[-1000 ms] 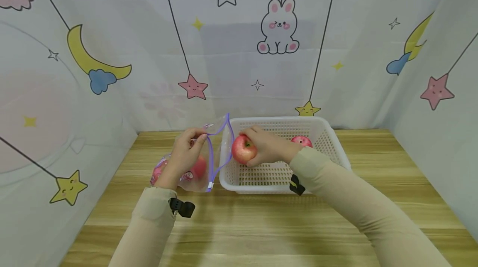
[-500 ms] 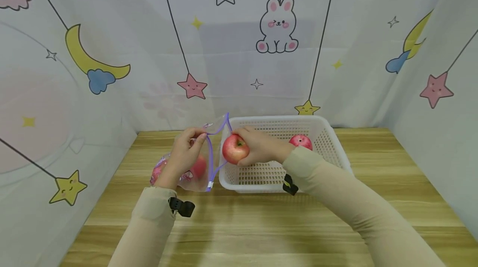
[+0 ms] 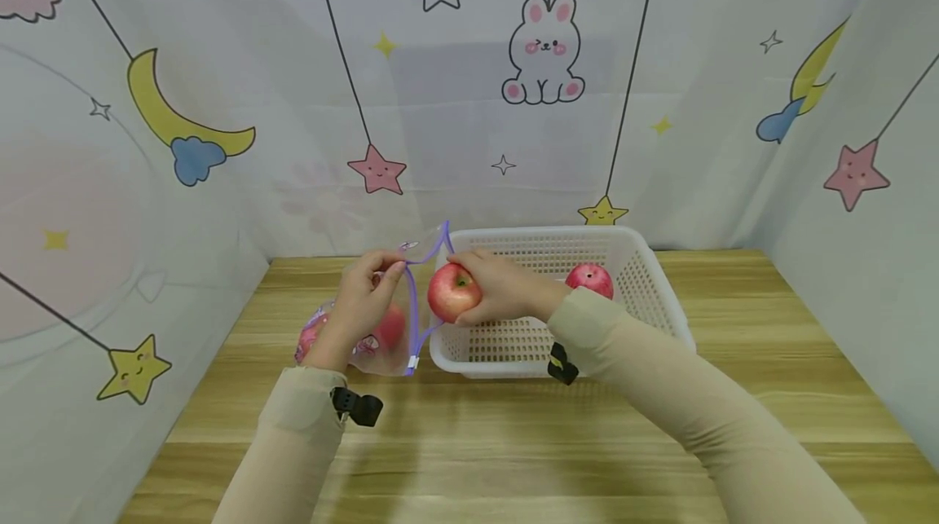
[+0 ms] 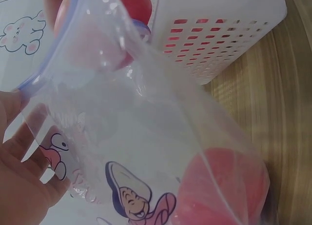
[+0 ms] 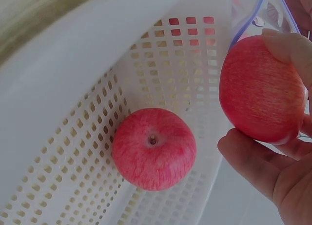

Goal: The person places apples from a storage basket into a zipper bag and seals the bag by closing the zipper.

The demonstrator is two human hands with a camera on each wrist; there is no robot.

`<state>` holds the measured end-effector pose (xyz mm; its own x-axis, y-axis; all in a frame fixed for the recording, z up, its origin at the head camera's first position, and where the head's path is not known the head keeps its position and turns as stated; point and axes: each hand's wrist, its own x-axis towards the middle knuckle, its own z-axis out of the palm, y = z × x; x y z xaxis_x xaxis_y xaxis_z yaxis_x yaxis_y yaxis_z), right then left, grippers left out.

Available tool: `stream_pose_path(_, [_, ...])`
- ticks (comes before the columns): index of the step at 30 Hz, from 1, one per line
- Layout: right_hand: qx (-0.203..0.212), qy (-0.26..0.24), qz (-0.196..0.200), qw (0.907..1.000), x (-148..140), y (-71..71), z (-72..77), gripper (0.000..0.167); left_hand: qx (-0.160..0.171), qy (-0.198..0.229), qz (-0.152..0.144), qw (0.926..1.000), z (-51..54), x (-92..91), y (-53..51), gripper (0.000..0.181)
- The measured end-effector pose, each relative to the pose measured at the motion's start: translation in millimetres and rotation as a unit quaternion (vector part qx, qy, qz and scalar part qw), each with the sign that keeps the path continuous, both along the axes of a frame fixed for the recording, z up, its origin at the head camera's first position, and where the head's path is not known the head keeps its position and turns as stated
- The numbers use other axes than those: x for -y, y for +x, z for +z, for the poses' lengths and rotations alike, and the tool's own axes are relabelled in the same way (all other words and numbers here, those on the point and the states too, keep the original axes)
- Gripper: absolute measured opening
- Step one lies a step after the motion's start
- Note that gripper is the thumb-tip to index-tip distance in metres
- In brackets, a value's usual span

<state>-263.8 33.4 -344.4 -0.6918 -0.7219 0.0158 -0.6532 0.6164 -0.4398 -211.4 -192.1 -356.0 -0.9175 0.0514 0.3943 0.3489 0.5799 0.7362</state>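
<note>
My left hand (image 3: pixel 367 300) pinches the purple zip edge of a clear printed zip bag (image 3: pixel 399 357), whose mouth gapes toward the right. Through its film show a red apple (image 3: pixel 392 327) and more red (image 3: pixel 311 336) farther left, partly behind the hand. My right hand (image 3: pixel 506 286) grips another red apple (image 3: pixel 453 293) at the bag's mouth, over the left rim of a white plastic basket (image 3: pixel 506 369). In the right wrist view, thumb and fingers wrap this apple from the right. One more apple (image 5: pixel 154 149) lies in the basket, stem hollow showing.
Under everything is a wood-grain tabletop (image 3: pixel 469 451). A white curtain (image 3: pixel 469 116) with cartoon prints hangs behind and along both sides. The basket stands against the bag's right side, near the back curtain.
My right hand has moved left with its apple, from inside the basket's left end to the bag's mouth. My left hand and the bag stay nearly still.
</note>
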Motion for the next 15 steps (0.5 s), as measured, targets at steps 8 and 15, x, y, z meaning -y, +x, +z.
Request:
stream_pose_path(8, [0.005,-0.006,-0.003,1.0,5.8,2.2,-1.6,0.095,-0.002,0.015,0.007,0.9999,0.0,-0.2,-0.3,0.02])
stream_pose_path(15, [-0.001,-0.011,0.005,0.9999,9.0,2.0,-4.2,0.096,-0.007,0.025,0.026,0.9993,-0.3,-0.5,-1.6,0.018])
